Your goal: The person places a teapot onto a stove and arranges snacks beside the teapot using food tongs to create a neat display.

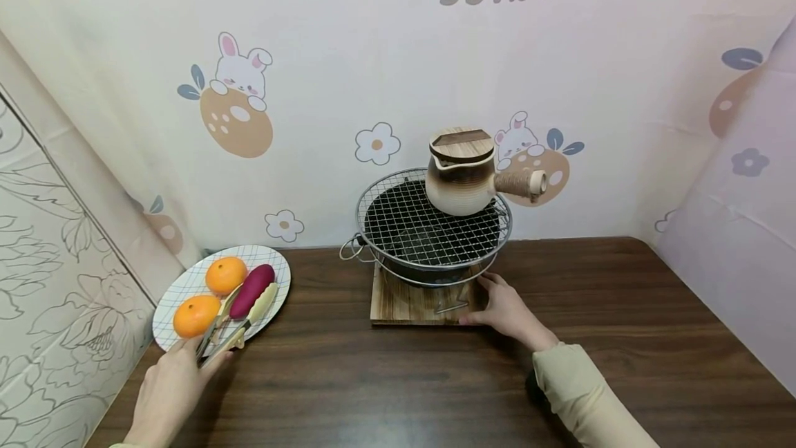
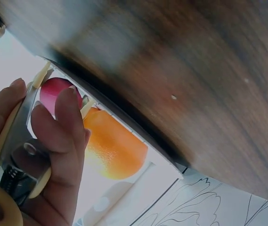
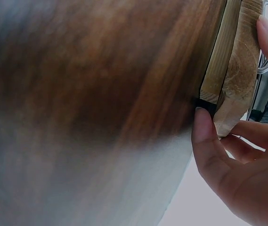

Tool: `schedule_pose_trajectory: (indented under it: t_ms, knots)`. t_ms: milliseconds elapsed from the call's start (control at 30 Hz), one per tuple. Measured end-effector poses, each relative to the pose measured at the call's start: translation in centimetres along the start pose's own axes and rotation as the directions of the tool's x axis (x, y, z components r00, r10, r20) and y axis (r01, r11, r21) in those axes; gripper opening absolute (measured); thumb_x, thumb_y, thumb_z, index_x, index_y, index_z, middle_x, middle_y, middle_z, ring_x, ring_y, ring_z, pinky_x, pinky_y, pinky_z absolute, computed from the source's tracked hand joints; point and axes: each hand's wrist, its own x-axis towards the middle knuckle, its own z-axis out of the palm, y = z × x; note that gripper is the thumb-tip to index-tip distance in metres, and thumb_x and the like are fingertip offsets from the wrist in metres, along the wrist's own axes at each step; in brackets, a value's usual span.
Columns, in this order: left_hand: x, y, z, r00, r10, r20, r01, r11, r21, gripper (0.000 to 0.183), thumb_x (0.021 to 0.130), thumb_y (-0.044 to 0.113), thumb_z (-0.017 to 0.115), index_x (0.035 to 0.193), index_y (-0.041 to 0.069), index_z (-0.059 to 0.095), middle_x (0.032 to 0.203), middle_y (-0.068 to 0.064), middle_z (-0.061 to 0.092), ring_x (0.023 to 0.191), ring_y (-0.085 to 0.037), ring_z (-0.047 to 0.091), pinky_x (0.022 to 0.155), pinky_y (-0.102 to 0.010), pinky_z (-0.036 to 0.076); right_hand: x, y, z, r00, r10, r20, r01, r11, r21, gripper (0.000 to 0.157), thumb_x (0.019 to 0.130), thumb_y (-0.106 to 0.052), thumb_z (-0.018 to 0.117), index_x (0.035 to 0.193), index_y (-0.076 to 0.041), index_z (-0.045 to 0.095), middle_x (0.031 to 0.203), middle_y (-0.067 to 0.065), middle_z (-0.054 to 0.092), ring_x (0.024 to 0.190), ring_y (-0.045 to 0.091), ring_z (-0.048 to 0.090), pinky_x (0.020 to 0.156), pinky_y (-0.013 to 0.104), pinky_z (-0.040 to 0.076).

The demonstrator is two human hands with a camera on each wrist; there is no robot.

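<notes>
My left hand (image 1: 166,389) holds metal tongs (image 1: 247,324) with pale yellow tips. The tips lie on either side of a purple sweet potato (image 1: 252,292) on the white checked plate (image 1: 163,315). Beside it on the plate sit two oranges (image 1: 226,275). In the left wrist view the fingers curl round the tong arms. My right hand (image 1: 511,311) grips the right edge of a wooden board (image 1: 398,304). The right wrist view shows fingers about the board's corner (image 3: 237,89). A round grill (image 1: 429,244) with wire mesh stands on that board.
A clay side-handled teapot (image 1: 459,189) with a wooden lid stands on the mesh, its handle pointing right. A wire loop handle (image 1: 352,247) juts from the grill's left. Behind the brown table (image 1: 323,379) hangs a printed curtain (image 1: 336,61).
</notes>
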Motion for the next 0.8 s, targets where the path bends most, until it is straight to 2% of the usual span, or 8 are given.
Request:
schedule_pose_trajectory:
  t_ms: [300,433,600,700,800]
  knots:
    - [-0.2,-0.2,0.3,1.0,0.005,-0.019,-0.005,1.0,-0.014,0.053,0.089,0.045,0.065,0.117,0.001,0.056,0.104,-0.032,0.061,0.072,-0.054,0.06,0.051,-0.056,0.042,0.0,0.1,0.1,1.0,0.004,0.004,-0.004,1.0,0.002,0.107,0.069,-0.043,0.084,0.141,0.017,0.033,0.148,0.037,0.029,0.13,0.051,0.041,0.101,0.056,0.042]
    - [0.0,-0.3,0.4,0.995,0.042,-0.092,-0.043,0.999,-0.008,0.05,0.088,0.039,0.068,0.116,-0.001,0.056,0.096,-0.03,0.062,0.07,-0.054,0.059,0.05,-0.056,0.041,-0.1,0.0,0.1,1.0,0.002,0.003,-0.002,1.0,-0.001,0.106,0.069,-0.043,0.084,0.14,0.017,0.033,0.148,0.037,0.03,0.13,0.052,0.041,0.101,0.057,0.042]
    - [0.6,0.1,0.1,0.976,0.091,-0.197,-0.093,0.996,-0.005,0.046,0.084,0.03,0.073,0.114,-0.002,0.06,0.088,-0.027,0.063,0.065,-0.052,0.058,0.049,-0.057,0.041,-0.1,-0.1,0.0,1.0,0.0,-0.003,0.0,1.0,-0.002,0.105,0.069,-0.041,0.084,0.14,0.017,0.034,0.147,0.037,0.03,0.129,0.052,0.042,0.101,0.057,0.042]
    - [1.1,0.5,-0.3,0.972,0.101,-0.211,-0.105,0.995,-0.004,0.046,0.083,0.031,0.074,0.11,-0.004,0.062,0.085,-0.025,0.063,0.062,-0.05,0.057,0.049,-0.057,0.041,-0.1,-0.2,-0.1,1.0,0.001,-0.003,-0.001,1.0,-0.002,0.105,0.069,-0.041,0.084,0.14,0.017,0.033,0.148,0.037,0.03,0.128,0.051,0.043,0.101,0.057,0.042]
    - [1.5,0.8,-0.9,0.976,0.099,-0.194,-0.101,0.995,0.0,0.047,0.084,0.034,0.073,0.106,-0.005,0.062,0.08,-0.023,0.061,0.061,-0.047,0.057,0.05,-0.057,0.041,-0.1,-0.1,-0.1,1.0,0.001,-0.001,-0.001,1.0,0.0,0.105,0.069,-0.041,0.084,0.141,0.017,0.033,0.148,0.037,0.029,0.128,0.051,0.044,0.101,0.056,0.043]
